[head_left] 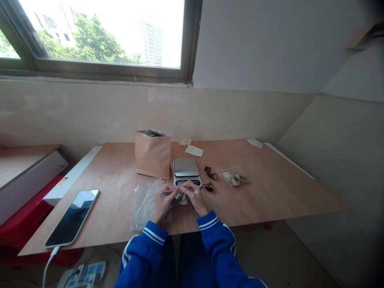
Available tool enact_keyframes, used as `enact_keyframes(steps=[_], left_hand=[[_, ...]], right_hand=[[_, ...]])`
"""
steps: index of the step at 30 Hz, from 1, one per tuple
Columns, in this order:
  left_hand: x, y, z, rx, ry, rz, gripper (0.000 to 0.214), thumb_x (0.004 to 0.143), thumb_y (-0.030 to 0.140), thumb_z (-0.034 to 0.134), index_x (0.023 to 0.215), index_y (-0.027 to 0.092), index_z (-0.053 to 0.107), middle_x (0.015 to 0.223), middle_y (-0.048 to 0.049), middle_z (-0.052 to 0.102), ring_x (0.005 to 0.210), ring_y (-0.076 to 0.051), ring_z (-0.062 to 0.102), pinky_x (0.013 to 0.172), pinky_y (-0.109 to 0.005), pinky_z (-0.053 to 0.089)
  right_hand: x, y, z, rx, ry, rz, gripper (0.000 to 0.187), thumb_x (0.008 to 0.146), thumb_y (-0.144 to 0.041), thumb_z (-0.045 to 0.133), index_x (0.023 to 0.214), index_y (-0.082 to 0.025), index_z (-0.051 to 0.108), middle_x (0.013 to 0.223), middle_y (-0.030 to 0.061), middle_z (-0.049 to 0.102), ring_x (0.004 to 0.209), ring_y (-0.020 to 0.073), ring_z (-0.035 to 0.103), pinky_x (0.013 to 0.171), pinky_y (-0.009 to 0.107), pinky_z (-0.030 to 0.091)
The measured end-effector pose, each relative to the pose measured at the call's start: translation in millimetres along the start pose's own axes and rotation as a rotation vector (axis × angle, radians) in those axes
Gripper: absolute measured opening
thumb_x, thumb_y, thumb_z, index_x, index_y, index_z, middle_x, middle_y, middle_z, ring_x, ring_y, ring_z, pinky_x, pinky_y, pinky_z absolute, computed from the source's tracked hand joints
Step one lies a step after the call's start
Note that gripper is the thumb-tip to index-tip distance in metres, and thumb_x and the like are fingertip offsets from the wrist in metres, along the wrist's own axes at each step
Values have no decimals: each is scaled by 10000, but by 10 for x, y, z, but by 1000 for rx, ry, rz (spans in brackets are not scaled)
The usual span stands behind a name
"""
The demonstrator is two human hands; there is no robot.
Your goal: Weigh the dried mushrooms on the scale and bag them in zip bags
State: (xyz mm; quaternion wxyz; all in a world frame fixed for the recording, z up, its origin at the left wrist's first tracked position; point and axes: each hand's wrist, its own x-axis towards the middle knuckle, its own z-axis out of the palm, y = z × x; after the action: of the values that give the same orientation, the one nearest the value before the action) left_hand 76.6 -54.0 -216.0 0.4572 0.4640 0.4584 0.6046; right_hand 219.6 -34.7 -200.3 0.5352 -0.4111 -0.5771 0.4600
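Observation:
Both hands pinch the top edge of a small transparent zip bag (181, 199) just in front of a kitchen scale (186, 168). Dark and pale pieces show inside the bag, partly hidden by the fingers. My left hand (164, 201) is closed on the bag's left part, my right hand (194, 197) on its right part. Under and beside the left hand lie flat transparent plastic bags (147, 204). Two dark brown dried pieces (211, 173) rest right of the scale. Farther right is another zip bag (233, 176) with pale and dark pieces in it.
A brown kraft pouch (153, 156), its top open, stands left of the scale. Behind the scale lie a white card (194, 150) and crumpled white tissue (185, 142); more tissue (255, 143) is at the back right. A phone (73, 218) with a charging cable (49, 262) lies front left.

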Motion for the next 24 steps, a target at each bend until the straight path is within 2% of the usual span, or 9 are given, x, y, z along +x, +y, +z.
enact_keyframes(steps=[4, 7, 11, 14, 18, 20, 21, 22, 24], left_hand=[[16, 62, 20, -7, -9, 4, 256, 757, 407, 720, 829, 162, 741, 848, -73, 737, 808, -213, 670, 741, -301, 515], [11, 79, 25, -84, 32, -91, 349, 808, 505, 632, 755, 175, 733, 726, -52, 723, 670, -197, 654, 627, -296, 512], [-6, 33, 13, -146, 7, -165, 484, 859, 596, 507, 705, 187, 713, 647, -54, 692, 565, -186, 610, 548, -300, 478], [10, -5, -9, -134, -18, -160, 497, 869, 604, 486, 727, 192, 724, 623, -50, 671, 523, -169, 570, 508, -291, 435], [54, -32, -40, -65, 28, -123, 485, 862, 605, 492, 728, 201, 724, 554, -24, 608, 469, -146, 499, 436, -270, 344], [60, -23, -41, -53, 27, -122, 492, 863, 608, 486, 698, 205, 715, 547, -20, 599, 465, -143, 492, 434, -269, 333], [58, -13, -38, -49, 28, -126, 502, 861, 613, 484, 673, 205, 708, 543, -21, 598, 464, -142, 491, 436, -270, 331], [55, -1, -35, -43, 34, -131, 511, 858, 617, 485, 649, 204, 700, 538, -21, 596, 461, -140, 489, 439, -271, 331], [47, 21, -28, -30, 52, -133, 520, 851, 623, 493, 623, 199, 689, 528, -20, 589, 456, -135, 480, 447, -271, 331]], right_hand=[[15, -50, 17, -24, 47, -6, 229, 768, -432, 671, 686, -219, 694, 740, 12, 657, 762, 194, 617, 714, 287, 497], [-9, -67, -7, -40, 45, 0, 299, 827, -478, 607, 772, -208, 722, 782, 33, 696, 778, 207, 637, 728, 299, 503], [-71, -177, -223, -125, -27, 21, 382, 876, -525, 543, 890, -205, 750, 839, 51, 736, 782, 218, 664, 715, 308, 513], [-50, -389, -632, -169, 6, 17, 449, 877, -572, 526, 1006, -203, 747, 805, 65, 745, 728, 217, 675, 660, 307, 521], [97, -702, -1459, -140, 214, 104, 591, 818, -675, 537, 1107, -192, 716, 690, 73, 732, 554, 201, 651, 497, 284, 484], [182, -777, -1866, -136, 277, 135, 595, 737, -714, 602, 954, -180, 747, 622, 70, 704, 508, 197, 633, 463, 281, 471], [221, -779, -2040, -135, 306, 156, 563, 673, -722, 658, 782, -175, 738, 570, 66, 677, 484, 189, 617, 459, 279, 469], [257, -756, -2191, -143, 334, 188, 549, 624, -727, 690, 643, -178, 694, 529, 63, 651, 455, 180, 596, 447, 277, 461], [318, -647, -2418, -167, 327, 245, 546, 587, -720, 711, 536, -184, 621, 505, 59, 626, 444, 172, 577, 447, 279, 455]])
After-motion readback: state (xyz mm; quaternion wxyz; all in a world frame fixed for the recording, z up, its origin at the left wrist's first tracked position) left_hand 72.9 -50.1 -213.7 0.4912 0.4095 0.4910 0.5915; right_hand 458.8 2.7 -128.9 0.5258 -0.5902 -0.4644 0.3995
